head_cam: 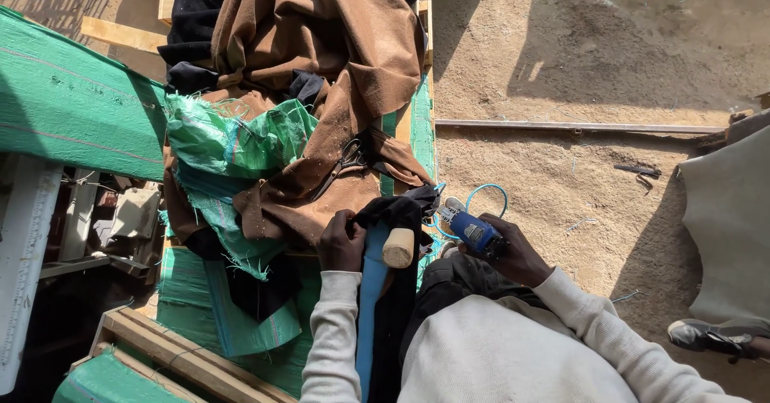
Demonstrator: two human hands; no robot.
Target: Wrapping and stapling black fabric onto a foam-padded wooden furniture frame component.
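Blue power tool [475,232] gripped in the right hand [517,251], low beside the person's lap above the sandy ground [577,202].

The right hand's fingers wrap closed around the tool's body, its blue cord [489,190] looping away. The left hand [341,243] pinches dark cloth [393,210] draped over a wooden peg [399,247], beside brown fabric [337,66] and scissors [346,158].

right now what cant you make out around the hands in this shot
- Head view: the front of the blue power tool, covered by the right hand.
- The long blue piece, its lower end cut off by the bottom edge.
- Left hand fingertips, buried in black cloth.
- Scissors blades, tucked into brown fabric.
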